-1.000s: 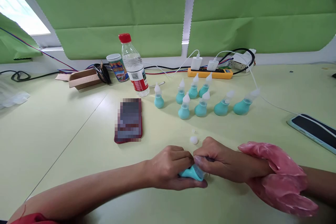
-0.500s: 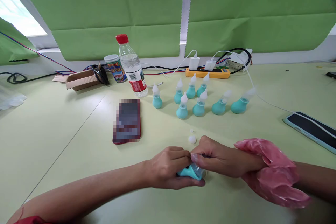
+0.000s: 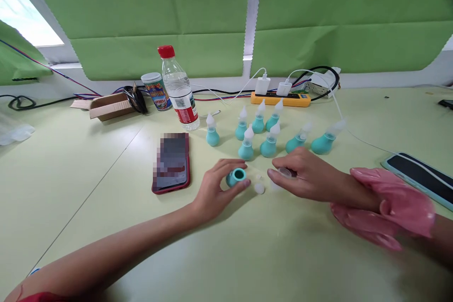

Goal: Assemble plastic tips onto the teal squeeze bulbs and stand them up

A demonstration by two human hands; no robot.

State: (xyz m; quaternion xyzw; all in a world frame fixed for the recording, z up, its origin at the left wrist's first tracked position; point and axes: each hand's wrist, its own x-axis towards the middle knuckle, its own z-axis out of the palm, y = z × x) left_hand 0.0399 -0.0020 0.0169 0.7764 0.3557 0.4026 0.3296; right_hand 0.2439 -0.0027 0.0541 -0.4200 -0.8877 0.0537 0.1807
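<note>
My left hand (image 3: 217, 191) curls its thumb and fingers around a teal squeeze bulb (image 3: 230, 179), whose round open neck faces me. To the right, my right hand (image 3: 307, 173) pinches a clear plastic tube (image 3: 284, 171), mostly covered by the fingers. Between the hands a small white disc (image 3: 259, 188) lies on the table, with a tiny white piece (image 3: 259, 177) just behind it. Beyond them stand several teal-bulbed nasal aspirators (image 3: 246, 150) with clear bodies and pale tips. Two on the right, including the tilted aspirator (image 3: 322, 143), lean over.
A red-cased phone (image 3: 171, 163) lies left of the hands, and another phone (image 3: 421, 174) at right. Behind are a water bottle (image 3: 180, 92), a can (image 3: 156, 92), a cardboard box (image 3: 111, 107) and an orange power strip (image 3: 281, 99) with white chargers and cables.
The teal bulb and the clear tube, together in my hands before, are now apart. Both hands have moved forward, the left one leftward with the bulb and the right one rightward with the tube.
</note>
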